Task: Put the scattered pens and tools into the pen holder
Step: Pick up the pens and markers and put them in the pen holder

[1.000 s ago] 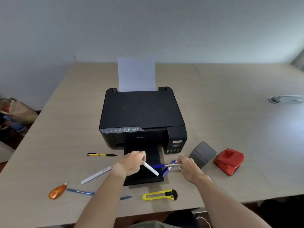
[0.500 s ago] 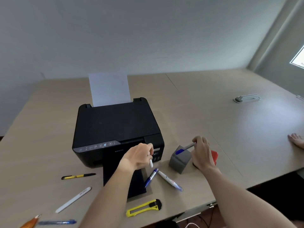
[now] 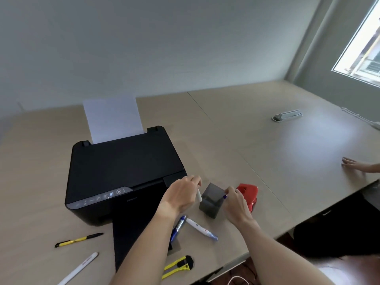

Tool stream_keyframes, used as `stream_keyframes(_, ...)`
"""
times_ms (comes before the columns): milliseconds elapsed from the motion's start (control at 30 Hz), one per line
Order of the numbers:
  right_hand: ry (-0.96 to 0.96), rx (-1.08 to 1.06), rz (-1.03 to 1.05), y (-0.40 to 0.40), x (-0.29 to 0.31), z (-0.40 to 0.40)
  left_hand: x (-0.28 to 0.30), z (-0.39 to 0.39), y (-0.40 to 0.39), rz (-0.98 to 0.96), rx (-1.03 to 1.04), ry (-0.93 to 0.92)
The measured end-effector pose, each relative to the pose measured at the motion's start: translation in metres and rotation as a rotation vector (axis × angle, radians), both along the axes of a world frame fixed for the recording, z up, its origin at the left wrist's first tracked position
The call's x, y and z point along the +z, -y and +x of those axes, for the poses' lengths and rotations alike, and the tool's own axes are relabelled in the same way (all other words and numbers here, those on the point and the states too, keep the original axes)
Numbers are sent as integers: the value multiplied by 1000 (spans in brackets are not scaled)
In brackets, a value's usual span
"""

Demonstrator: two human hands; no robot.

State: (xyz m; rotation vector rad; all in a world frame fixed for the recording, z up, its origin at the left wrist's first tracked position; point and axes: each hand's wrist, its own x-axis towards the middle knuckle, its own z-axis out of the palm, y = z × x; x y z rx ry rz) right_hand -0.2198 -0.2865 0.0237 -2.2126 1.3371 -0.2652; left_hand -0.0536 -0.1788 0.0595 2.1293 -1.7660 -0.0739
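Observation:
A grey square pen holder point(image 3: 210, 203) stands on the table right of the printer. My left hand point(image 3: 182, 193) is shut on a white pen point(image 3: 199, 196) that hangs tip-down at the holder's left rim. My right hand point(image 3: 236, 202) grips a blue-tipped pen point(image 3: 225, 196) at the holder's right rim; most of that pen is hidden. Two pens point(image 3: 202, 228) lie in front of the holder, one blue point(image 3: 178, 226). A yellow utility knife point(image 3: 177, 266), a yellow-black pen point(image 3: 79, 240) and a white pen point(image 3: 79, 268) lie nearer the table's front edge.
A black printer point(image 3: 123, 171) with paper and its out-tray extended fills the left-centre. A red hole punch point(image 3: 247, 194) sits right behind my right hand. Another person's hand point(image 3: 355, 164) rests at the table's right edge. A grey device point(image 3: 287, 115) lies far back right.
Both hands travelled right from the printer tray to the pen holder. The blue pen in my right hand has sunk lower at the holder's rim. The view swung right.

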Motion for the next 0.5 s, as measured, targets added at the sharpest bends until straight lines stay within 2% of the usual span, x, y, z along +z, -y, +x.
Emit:
stream_keyframes(167, 50, -88, -7, -2, -2, -18, -5, -18, 18, -72, -24, 75)
stream_keyframes(300, -74, -57, 43, 0, -4, -34, -3, -29, 33, -121, 14, 103)
stream_keyframes(500, -128, -62, 85, -3, -18, -49, -14, -37, 42, -27, 67, 112)
